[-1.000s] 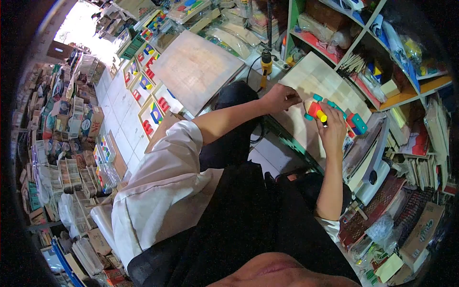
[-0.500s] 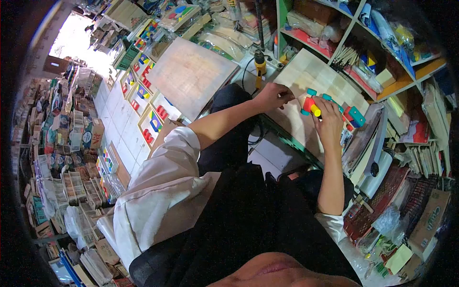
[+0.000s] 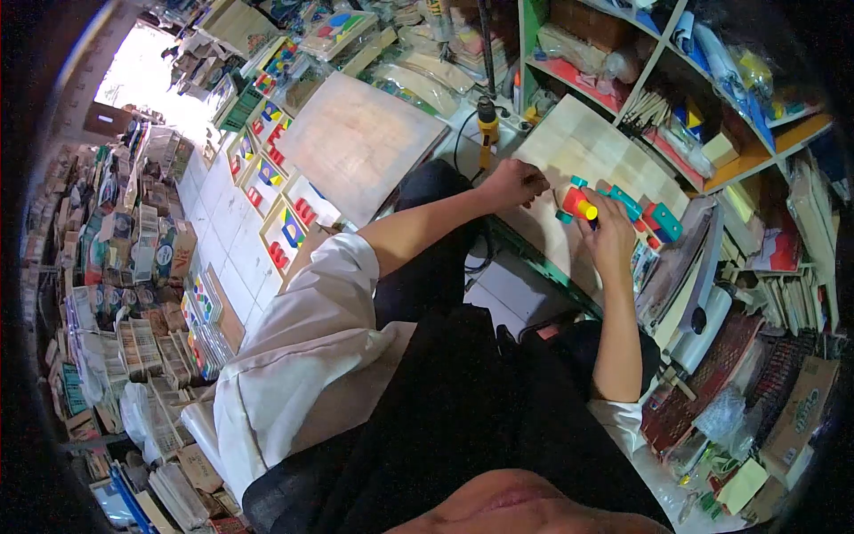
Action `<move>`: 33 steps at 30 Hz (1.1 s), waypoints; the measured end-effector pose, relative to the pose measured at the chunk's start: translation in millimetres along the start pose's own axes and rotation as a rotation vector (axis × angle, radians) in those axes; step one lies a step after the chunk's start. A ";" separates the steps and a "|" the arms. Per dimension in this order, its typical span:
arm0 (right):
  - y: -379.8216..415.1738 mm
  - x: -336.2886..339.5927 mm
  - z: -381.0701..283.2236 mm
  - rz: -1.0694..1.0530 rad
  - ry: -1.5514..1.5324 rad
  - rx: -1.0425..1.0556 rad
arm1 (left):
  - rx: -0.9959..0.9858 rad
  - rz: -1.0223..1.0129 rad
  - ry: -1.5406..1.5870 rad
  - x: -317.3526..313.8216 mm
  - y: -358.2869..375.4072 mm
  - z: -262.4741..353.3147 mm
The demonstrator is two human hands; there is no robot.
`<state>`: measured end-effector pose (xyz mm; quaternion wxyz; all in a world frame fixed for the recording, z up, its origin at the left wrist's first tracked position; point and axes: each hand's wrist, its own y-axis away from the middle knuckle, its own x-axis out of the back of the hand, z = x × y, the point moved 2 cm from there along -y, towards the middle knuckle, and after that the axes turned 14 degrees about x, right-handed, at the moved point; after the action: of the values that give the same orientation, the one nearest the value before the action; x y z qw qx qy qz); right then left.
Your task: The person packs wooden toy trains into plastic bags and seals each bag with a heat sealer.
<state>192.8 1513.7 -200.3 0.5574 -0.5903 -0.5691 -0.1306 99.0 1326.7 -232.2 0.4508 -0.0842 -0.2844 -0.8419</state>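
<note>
A wooden toy train (image 3: 663, 222) with red and teal blocks, teal wheels and a yellow cylinder lies on a pale wooden board (image 3: 578, 133). My right hand (image 3: 612, 236) closes over the train's near side, thumb by the yellow cylinder and fingers bent around the red part; the palm hides some of it. Just left of the train, my left hand (image 3: 516, 185) hovers over the board's edge with its fingers curled together. Whatever those fingers pinch, if anything, is too small to make out.
A yellow-and-black power drill (image 3: 487, 125) stands behind my left hand. A large wooden panel (image 3: 356, 142) is to the left, beside trays of coloured blocks (image 3: 283, 236) on the tiled floor. Loaded shelves (image 3: 663, 80) rise at the back right; a red crate (image 3: 703, 383) sits lower right.
My right hand has shifted slightly down along the train, uncovering more of its teal part. My left hand's fingers have curled in more tightly. The whole view has moved a little.
</note>
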 end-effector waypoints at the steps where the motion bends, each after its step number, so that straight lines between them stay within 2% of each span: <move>1: -2.9 1.3 -1.6 -0.001 -0.001 0.003 | 0.000 0.003 0.002 -2.5 -10.3 -10.1; 3: -10.3 6.8 -9.7 -0.030 0.196 0.143 | 0.544 -0.397 0.836 -12.2 -27.9 -39.0; 4: -9.4 4.8 -8.7 -0.031 0.196 0.145 | 0.543 -0.396 0.837 -14.4 -27.6 -41.7; 6: -5.3 -2.2 -3.0 -0.035 0.079 0.070 | 0.330 -0.142 0.570 -6.1 -4.6 -14.3; 7: -3.1 -2.6 -1.1 -0.035 0.077 0.073 | 0.330 -0.139 0.571 -1.7 0.8 -8.6; 9: -0.4 -3.8 5.8 -0.036 -0.073 -0.084 | -0.121 -0.047 0.039 8.6 8.2 5.6; 12: -1.3 -5.9 2.3 -0.032 -0.001 -0.018 | -0.142 -0.023 -0.079 9.7 -0.4 -2.7; 13: -4.0 -5.1 0.1 -0.033 -0.003 -0.017 | -0.141 -0.021 -0.078 6.9 -3.9 -5.1; 15: -12.9 2.9 -10.1 -0.006 0.157 0.146 | 0.569 -0.240 0.719 -4.5 -10.5 -19.1; 19: -7.7 -2.9 -3.3 -0.011 0.101 0.105 | 0.521 -0.288 0.717 -2.0 -8.5 -20.9; 21: -4.1 -6.8 5.0 -0.005 -0.085 -0.068 | 0.035 -0.068 0.310 5.3 0.5 -8.2; 22: -4.5 -5.6 5.6 -0.002 -0.085 -0.067 | 0.033 -0.067 0.308 8.4 2.5 -5.3; 24: -5.8 -2.4 4.3 -0.024 -0.064 -0.057 | -0.178 -0.039 0.046 12.7 7.3 1.7; 25: -6.7 -2.4 3.5 -0.026 -0.066 -0.054 | -0.176 -0.035 0.047 11.3 5.9 0.8; 27: -8.2 -1.0 -0.8 0.028 0.048 0.072 | 0.185 -0.097 0.258 2.7 -4.1 -10.8; 28: -10.0 1.6 -2.4 0.027 0.048 0.073 | 0.185 -0.096 0.259 1.3 -14.0 -22.8; 30: -13.6 6.7 -8.2 0.000 0.160 0.146 | 0.524 -0.723 0.928 -7.5 -19.6 -35.5; 31: -12.6 4.8 -6.4 0.000 0.159 0.150 | 0.614 -0.444 0.819 -11.5 -25.5 -44.1; 32: -10.1 1.6 -1.7 0.025 0.082 0.106 | 0.613 -0.442 0.819 -11.6 -16.6 -33.7; 33: -7.7 -0.4 1.2 0.047 0.002 0.062 | 0.358 -0.293 0.683 -7.3 -7.3 -21.6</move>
<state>185.8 1512.4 -197.1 0.5790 -0.5858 -0.5582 -0.1004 99.8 1323.0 -255.8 0.4023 0.3211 -0.2694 -0.8139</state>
